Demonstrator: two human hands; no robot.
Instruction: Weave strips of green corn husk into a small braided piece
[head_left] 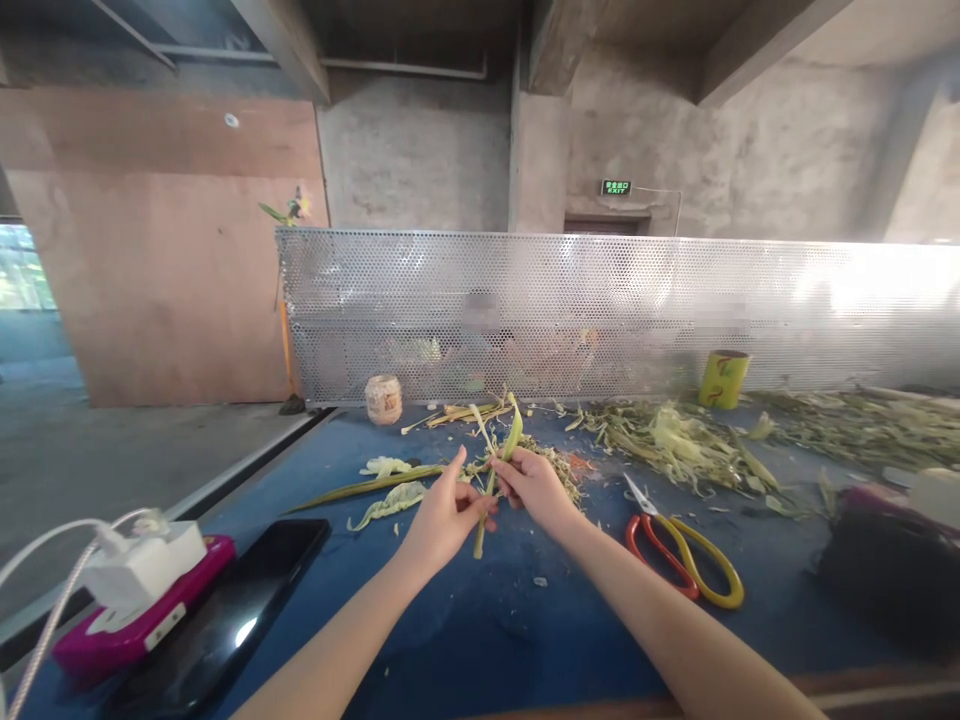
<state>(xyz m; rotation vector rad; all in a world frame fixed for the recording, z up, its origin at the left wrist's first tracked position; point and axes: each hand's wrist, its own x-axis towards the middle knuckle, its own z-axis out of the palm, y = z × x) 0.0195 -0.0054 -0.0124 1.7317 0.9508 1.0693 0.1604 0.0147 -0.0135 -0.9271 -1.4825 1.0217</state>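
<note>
My left hand and my right hand meet over the middle of the blue table, both closed on a pale green plant stalk. Its lower end sticks out below my fingers, and a narrow leaf rises above my right hand. The left thumb points upward while its fingers pinch the stalk. Just beyond the hands lies a heap of shredded plant trimmings. Left of my left hand are a long green stem and a pale crumpled leaf.
Scissors with red and yellow handles lie at right. A phone and a magenta power strip with plugs are at left. A whitish jar, a yellow can and dried stalks stand before a perforated metal screen.
</note>
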